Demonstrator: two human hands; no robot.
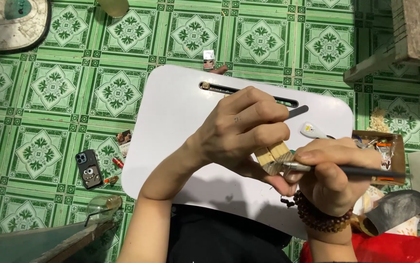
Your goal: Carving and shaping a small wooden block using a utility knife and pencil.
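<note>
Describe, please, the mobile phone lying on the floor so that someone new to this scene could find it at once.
Start at the white rounded lap table on the green patterned floor tiles and look just past its left edge. There lies the dark-cased mobile phone, face down, camera lenses at its upper corner. A cartoon face with big eyes on its back sets it apart from the small red and brown bits beside it.

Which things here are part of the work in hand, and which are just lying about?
In use: left hand gripping wooden block; right hand holding thin brush; white lap table.

Lying about: phone, fan base, cardboard box, white tool.
</note>
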